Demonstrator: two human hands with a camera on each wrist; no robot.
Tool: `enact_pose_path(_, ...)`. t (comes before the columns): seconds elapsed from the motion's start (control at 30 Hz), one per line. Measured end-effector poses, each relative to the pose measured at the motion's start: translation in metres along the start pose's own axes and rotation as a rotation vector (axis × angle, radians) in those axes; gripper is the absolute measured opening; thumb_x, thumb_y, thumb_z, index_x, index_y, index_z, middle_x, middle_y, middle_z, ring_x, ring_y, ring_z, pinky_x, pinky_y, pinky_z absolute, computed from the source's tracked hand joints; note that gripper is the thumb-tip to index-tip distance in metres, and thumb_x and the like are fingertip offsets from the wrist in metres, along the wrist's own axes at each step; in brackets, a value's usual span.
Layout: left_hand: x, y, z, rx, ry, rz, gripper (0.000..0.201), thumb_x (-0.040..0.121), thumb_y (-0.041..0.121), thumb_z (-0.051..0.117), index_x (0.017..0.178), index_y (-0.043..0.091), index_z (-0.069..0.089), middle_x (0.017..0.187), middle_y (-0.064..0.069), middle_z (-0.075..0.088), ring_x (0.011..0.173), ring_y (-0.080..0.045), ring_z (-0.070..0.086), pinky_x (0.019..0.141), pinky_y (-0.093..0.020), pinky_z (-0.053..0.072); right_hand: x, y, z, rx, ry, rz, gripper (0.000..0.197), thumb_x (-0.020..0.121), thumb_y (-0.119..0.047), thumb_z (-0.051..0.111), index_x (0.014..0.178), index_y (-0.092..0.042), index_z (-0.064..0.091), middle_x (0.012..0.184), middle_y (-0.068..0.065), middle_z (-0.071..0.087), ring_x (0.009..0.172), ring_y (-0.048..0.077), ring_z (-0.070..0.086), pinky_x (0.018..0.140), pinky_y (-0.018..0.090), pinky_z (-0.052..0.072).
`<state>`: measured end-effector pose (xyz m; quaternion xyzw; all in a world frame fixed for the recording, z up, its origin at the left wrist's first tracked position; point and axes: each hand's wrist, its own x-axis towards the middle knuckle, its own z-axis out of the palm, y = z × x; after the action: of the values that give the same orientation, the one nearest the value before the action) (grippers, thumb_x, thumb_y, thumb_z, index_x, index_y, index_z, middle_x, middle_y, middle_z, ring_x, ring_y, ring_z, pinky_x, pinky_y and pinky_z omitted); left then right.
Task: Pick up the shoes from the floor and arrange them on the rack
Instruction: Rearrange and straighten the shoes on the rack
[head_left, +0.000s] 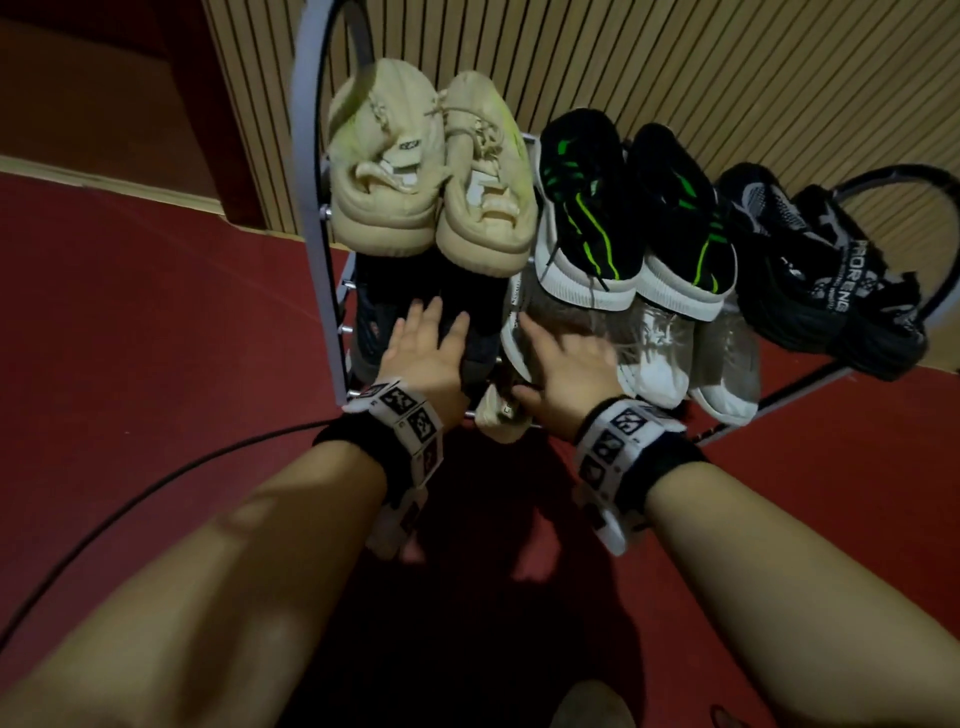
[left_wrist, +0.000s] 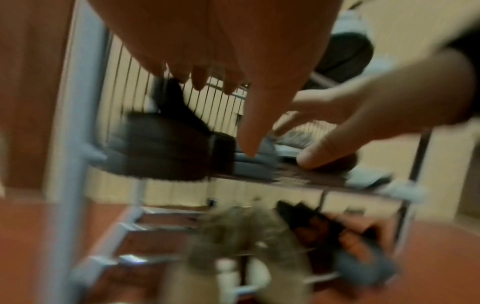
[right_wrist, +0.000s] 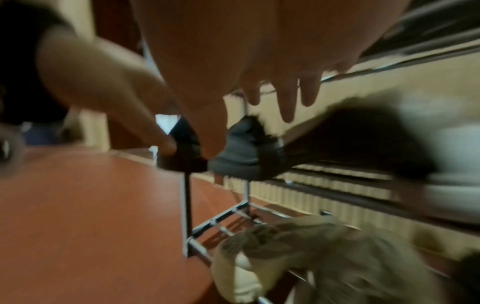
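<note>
A grey metal shoe rack (head_left: 311, 218) stands against the wall. Its top tier holds a cream pair (head_left: 426, 171), a black-and-green pair (head_left: 623, 218) and a black-grey pair (head_left: 821, 280). On the middle tier sit dark shoes (head_left: 379, 312) at the left and white-grey shoes (head_left: 670, 353) further right. My left hand (head_left: 431, 338) hovers open over the dark shoes (left_wrist: 161, 148), holding nothing. My right hand (head_left: 561, 358) spreads open over a white-grey shoe and holds nothing. A beige shoe (head_left: 498, 415) lies on the lowest tier (right_wrist: 298, 246). Both wrist views are blurred.
Red carpet (head_left: 156, 312) covers the floor around the rack. A black cable (head_left: 156, 483) runs across it at the left. A slatted wooden wall (head_left: 675, 78) backs the rack, and a step edge (head_left: 104, 182) lies at the far left.
</note>
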<state>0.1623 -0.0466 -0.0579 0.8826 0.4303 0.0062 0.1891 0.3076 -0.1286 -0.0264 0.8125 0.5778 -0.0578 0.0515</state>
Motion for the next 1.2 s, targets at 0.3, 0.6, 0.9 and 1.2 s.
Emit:
enact_pose_path(0.3,-0.008,-0.052,-0.012,0.102,-0.073,-0.087,0.078,0.092,0.017,0.050,0.149,0.029,-0.001,0.155,-0.013,-0.014,0.144,-0.030,-0.009,0.117,-0.036,0.002,0.050,-0.067,0.028,-0.105,-0.150,-0.031,0.106,0.078,-0.067,0.053,0.147,-0.031,-0.019,0.148,0.016,0.033,0.143,0.037,0.010,0.114,0.049,-0.001)
enact_pose_path(0.6,0.006,-0.069,-0.015,0.016,-0.030,-0.068,0.062,0.094,0.007,0.042,0.148,0.026,0.018,0.158,-0.004,-0.010,0.146,-0.023,-0.005,0.117,-0.037,0.016,0.058,-0.071,0.033,-0.046,-0.062,-0.129,0.077,0.091,-0.048,0.047,0.151,-0.024,0.005,0.147,0.005,0.039,0.137,0.022,0.030,0.114,0.053,-0.007)
enact_pose_path(0.9,0.014,-0.071,-0.009,0.022,-0.012,-0.084,0.070,0.089,0.002,0.048,0.148,0.023,0.018,0.158,-0.001,-0.006,0.146,-0.019,-0.006,0.117,-0.038,0.019,0.067,-0.071,0.055,0.094,-0.012,-0.144,0.082,0.088,-0.041,0.055,0.151,-0.027,0.004,0.142,0.007,0.043,0.131,0.025,0.038,0.105,0.037,0.025)
enact_pose_path(1.2,0.021,-0.074,-0.007,-0.068,-0.010,-0.074,0.076,0.086,0.007,0.056,0.149,0.024,0.018,0.158,-0.004,-0.003,0.146,-0.021,-0.008,0.119,-0.035,0.006,0.062,-0.076,0.053,0.744,0.042,0.149,0.108,0.078,-0.025,0.073,0.150,-0.028,-0.007,0.132,0.019,0.039,0.124,0.033,0.042,0.102,0.037,0.037)
